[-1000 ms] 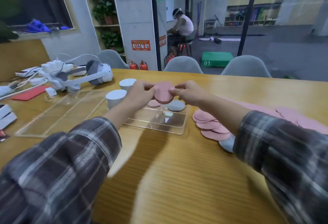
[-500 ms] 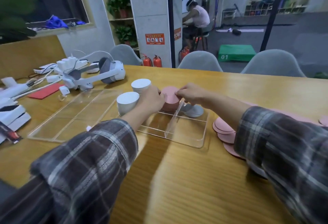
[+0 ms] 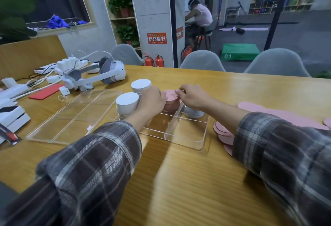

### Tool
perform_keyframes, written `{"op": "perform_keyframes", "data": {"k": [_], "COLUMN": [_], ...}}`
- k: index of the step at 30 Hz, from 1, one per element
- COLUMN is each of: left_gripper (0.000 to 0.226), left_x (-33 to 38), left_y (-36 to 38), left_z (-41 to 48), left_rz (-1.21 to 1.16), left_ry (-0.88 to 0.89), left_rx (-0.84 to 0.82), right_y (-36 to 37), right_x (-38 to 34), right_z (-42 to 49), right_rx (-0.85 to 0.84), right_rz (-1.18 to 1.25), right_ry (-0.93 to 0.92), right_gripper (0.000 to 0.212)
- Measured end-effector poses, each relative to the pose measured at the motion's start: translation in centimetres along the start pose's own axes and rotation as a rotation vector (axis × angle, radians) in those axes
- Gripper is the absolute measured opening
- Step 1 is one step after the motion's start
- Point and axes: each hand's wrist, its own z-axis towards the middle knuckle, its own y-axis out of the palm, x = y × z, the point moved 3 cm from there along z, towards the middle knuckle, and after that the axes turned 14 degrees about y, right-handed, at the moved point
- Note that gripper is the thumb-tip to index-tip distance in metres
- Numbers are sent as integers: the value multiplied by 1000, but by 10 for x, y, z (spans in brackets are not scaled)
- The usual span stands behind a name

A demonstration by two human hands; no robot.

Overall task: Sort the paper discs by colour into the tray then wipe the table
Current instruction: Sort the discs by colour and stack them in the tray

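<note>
A stack of pink paper discs [image 3: 171, 100] stands in a far compartment of the clear divided tray [image 3: 189, 138]. My left hand [image 3: 151, 101] grips its left side and my right hand [image 3: 192, 96] pinches its right edge. Two white disc stacks [image 3: 127, 104] stand at the tray's left end, partly behind my left hand. A low pile of white discs [image 3: 193, 113] lies in the far right compartment under my right wrist. Loose pink discs [image 3: 223, 133] lie on the table right of the tray, partly hidden by my right sleeve.
A second clear tray [image 3: 75, 116] lies left of the first. Behind it are a white headset [image 3: 105, 74], chargers, cables and a red card [image 3: 44, 92]. A pink sheet [image 3: 279, 112] lies at the right. Grey chairs line the table's far edge.
Both hands have brought the pink stack down from above the tray into its far compartment. The camera has moved closer and turned a little left.
</note>
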Motion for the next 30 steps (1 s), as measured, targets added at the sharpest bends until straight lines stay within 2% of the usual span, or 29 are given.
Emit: {"op": "perform_keyframes", "data": {"k": [5, 10, 18, 22, 25, 30], "left_gripper": [38, 27, 24, 30, 25, 36], "left_x": [20, 62, 154, 178, 182, 178], "left_y": [-10, -13, 25, 63, 84, 104], "left_z": [-11, -24, -64, -84, -89, -103], "left_rz": [61, 10, -145, -139, -207, -198], "left_ry": [89, 308, 647, 658, 628, 605], "left_rx": [34, 68, -142, -203, -143, -159], "right_y": [-21, -45, -76, -86, -93, -91], "right_x": [12, 32, 114, 159, 183, 203], "right_z": [-26, -68, -139, -181, -213, -253], "right_rx": [69, 89, 135, 189, 210, 210], "right_rz": [71, 71, -9, -83, -76, -81], "right_ry": [-12, -36, 19, 28, 26, -16], "right_gripper": [37, 33, 26, 29, 37, 23]}}
